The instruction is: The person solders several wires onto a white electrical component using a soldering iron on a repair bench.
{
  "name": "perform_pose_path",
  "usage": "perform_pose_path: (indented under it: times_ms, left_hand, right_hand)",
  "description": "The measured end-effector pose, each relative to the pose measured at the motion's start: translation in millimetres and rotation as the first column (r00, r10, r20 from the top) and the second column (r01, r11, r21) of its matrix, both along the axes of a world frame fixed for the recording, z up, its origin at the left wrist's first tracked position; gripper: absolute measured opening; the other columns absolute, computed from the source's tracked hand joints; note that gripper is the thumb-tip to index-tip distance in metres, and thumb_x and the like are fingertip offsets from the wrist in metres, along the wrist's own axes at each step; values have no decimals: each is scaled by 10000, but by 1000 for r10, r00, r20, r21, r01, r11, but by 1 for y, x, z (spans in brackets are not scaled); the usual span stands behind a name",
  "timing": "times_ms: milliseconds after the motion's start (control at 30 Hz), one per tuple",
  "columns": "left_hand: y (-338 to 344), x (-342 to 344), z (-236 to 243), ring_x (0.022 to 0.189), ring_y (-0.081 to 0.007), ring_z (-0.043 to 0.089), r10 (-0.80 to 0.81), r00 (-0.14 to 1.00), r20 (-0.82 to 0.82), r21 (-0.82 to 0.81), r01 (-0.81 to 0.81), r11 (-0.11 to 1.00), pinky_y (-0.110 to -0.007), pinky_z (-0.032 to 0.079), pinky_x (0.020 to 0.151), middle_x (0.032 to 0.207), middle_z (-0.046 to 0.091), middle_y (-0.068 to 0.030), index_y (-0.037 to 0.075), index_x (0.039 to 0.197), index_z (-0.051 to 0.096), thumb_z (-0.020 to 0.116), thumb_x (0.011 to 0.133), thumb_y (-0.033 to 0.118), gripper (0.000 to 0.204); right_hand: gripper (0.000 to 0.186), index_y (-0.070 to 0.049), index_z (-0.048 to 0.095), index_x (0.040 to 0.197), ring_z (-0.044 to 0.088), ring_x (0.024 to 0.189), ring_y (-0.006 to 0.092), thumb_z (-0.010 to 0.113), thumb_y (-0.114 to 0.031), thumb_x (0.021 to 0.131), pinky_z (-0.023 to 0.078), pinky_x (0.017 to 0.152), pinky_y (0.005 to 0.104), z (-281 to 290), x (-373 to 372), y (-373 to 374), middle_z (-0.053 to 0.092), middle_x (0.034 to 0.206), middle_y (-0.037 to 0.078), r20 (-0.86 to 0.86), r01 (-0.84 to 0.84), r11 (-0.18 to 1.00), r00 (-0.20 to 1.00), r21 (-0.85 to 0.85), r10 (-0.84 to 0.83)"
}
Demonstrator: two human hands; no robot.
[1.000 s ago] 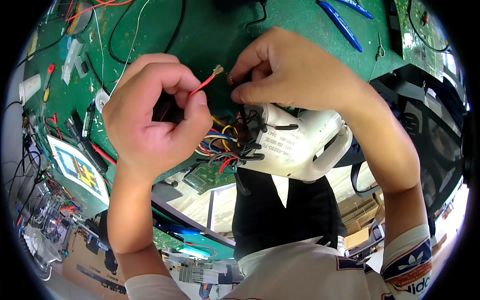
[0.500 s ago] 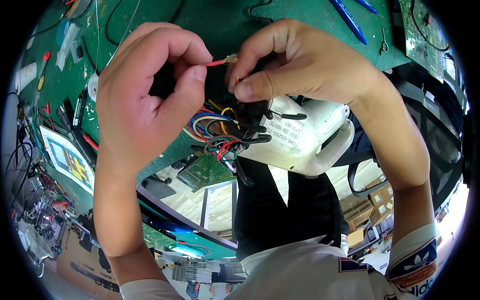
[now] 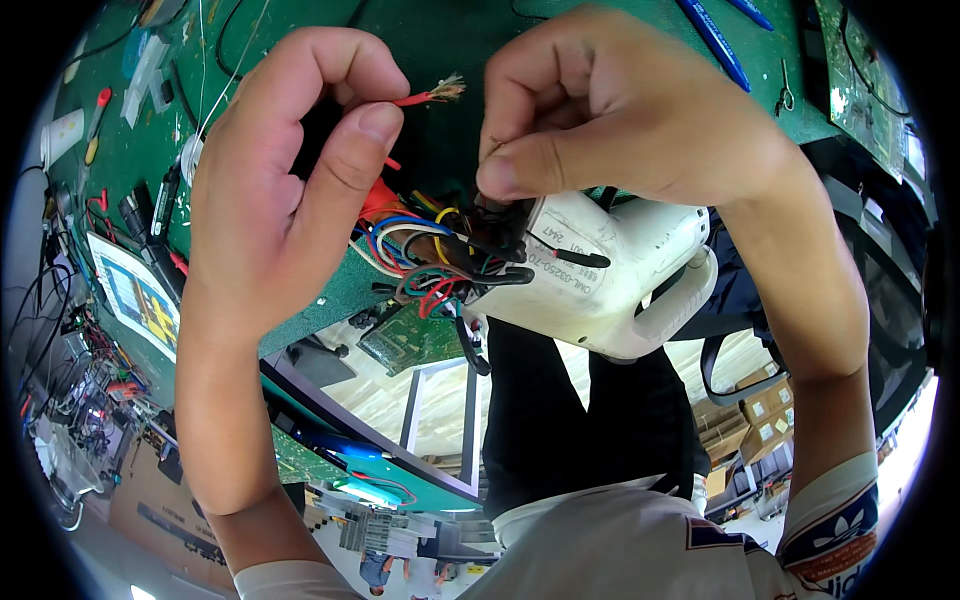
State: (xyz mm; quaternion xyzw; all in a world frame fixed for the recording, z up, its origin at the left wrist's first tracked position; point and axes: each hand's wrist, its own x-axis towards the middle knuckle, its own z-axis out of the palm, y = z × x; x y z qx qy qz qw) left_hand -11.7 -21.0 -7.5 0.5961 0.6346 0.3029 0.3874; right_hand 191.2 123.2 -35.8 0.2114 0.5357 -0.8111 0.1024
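Note:
My left hand (image 3: 280, 180) is closed around a red wire (image 3: 410, 100), whose frayed end sticks out beyond thumb and index finger. To its right, my right hand (image 3: 610, 120) pinches something too small to make out, just above a bundle of coloured wires (image 3: 440, 250). The bundle, with several black-sleeved ends and red, blue, yellow, white and green leads, comes out of a white plastic housing (image 3: 600, 300) with a handle, lying below my hands at the bench edge. Another short red wire end shows beside my left thumb.
The green bench (image 3: 450, 40) holds blue pliers (image 3: 725, 55), a small metal tool (image 3: 785, 95), circuit boards (image 3: 860, 90), a screwdriver (image 3: 95, 130), a flashlight (image 3: 135, 220), a printed sheet (image 3: 135, 295) and tangled cables. A black bag (image 3: 830, 230) sits right; people (image 3: 375, 570) stand in the background.
My left hand has moved up and left, lifting the frayed red wire end higher. My right hand has shifted up and rightward, still pinched, so a wider gap separates it from that end.

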Motion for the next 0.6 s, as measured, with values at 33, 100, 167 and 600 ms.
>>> perform_pose_path:
  times_ms: [33, 100, 167, 600]
  left_hand:
    - [-1, 0, 0, 998, -148, 511, 7, 1000, -1, 0, -7, 1000, -269, 411, 936, 1080, 560, -76, -9, 1104, 538, 559, 1009, 81, 133]
    - [-1, 1, 0, 1001, -148, 511, 14, 1000, 11, -7, -14, 1000, -268, 411, 935, 1082, 560, -75, -9, 1103, 537, 557, 1009, 78, 129]
    - [-2, 0, 0, 1002, -147, 512, 19, 999, 35, -18, -18, 1000, -267, 411, 934, 1084, 561, -76, -8, 1098, 539, 557, 1007, 73, 124]
    - [0, -2, 0, 1013, -175, 508, -15, 1000, -24, 30, 16, 999, -284, 412, 935, 1088, 559, -93, -17, 1075, 545, 565, 980, 41, 114]
  right_hand:
    - [257, 11, 676, 1081, 607, 690, 55, 726, -196, 937, 460, 588, 193, 7, -3, 5, 699, 854, 27, 21, -22, 998, 1000, -62, 23]
    - [262, -4, 671, 1112, 593, 685, 52, 688, -227, 976, 451, 581, 192, 9, -1, 9, 689, 843, 11, -2, -52, 995, 999, -90, 52]
    - [251, 12, 682, 1081, 584, 672, 53, 697, -210, 963, 450, 583, 190, 5, 2, 10, 687, 837, 20, -34, -78, 997, 996, -28, 77]
    - [216, 72, 671, 1017, 565, 544, 64, 737, -97, 898, 440, 503, 198, -2, 12, -4, 712, 884, 85, 103, 134, 991, 986, -13, -132]
